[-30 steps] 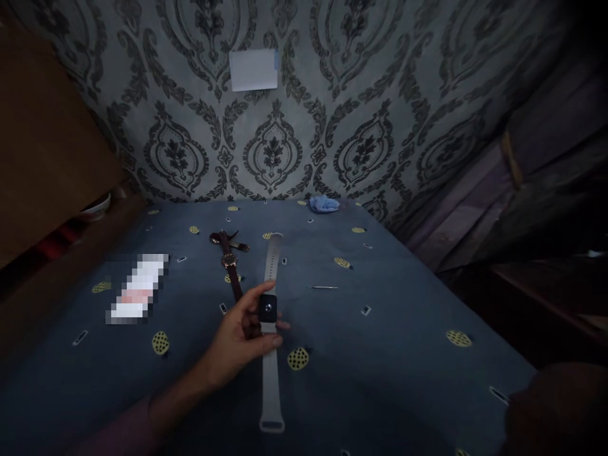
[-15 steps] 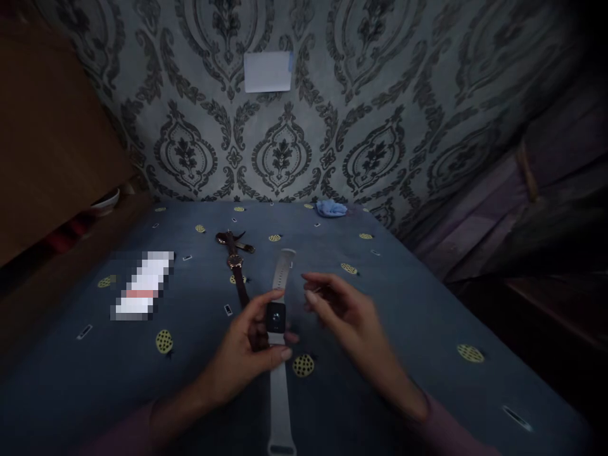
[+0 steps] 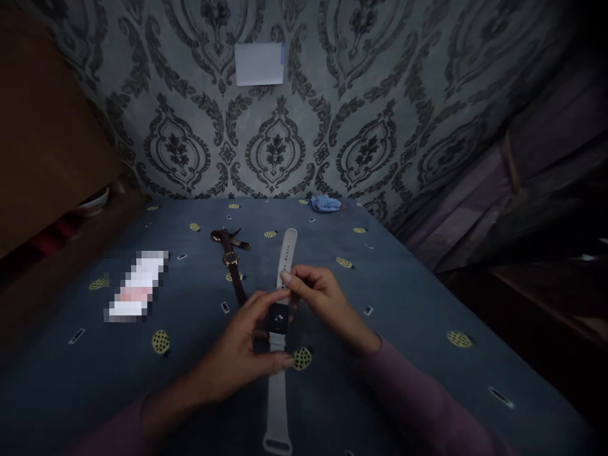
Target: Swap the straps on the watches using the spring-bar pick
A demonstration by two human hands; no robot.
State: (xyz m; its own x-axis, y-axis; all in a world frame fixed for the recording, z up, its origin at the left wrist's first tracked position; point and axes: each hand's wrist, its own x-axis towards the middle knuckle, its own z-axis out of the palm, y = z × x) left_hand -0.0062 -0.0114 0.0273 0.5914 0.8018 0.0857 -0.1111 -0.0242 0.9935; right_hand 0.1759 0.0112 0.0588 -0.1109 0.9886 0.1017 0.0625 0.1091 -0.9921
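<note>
A smartwatch (image 3: 278, 318) with a white strap is held up in front of me, its dark face turned towards the camera. My left hand (image 3: 242, 345) grips it by the case, thumb below and index finger above. Between the thumb and fingers of my right hand (image 3: 320, 297) is the upper, holed half of the strap, pinched a little above the case. The lower half hangs down towards me and ends in a loop. Beyond my left hand lie brown-strapped wristwatches (image 3: 231, 258), one across another, partly hidden by that hand.
A blurred-out white, phone-like shape (image 3: 137, 288) lies on the left of the blue patterned tablecloth (image 3: 403, 329). A crumpled blue cloth (image 3: 325, 203) rests at the back edge by the wall. Wooden furniture (image 3: 52, 114) borders the left side.
My right hand has moved left and closed on the upper half of the strap, which now stands straighter. My left hand keeps its hold. The view has shifted slightly.
</note>
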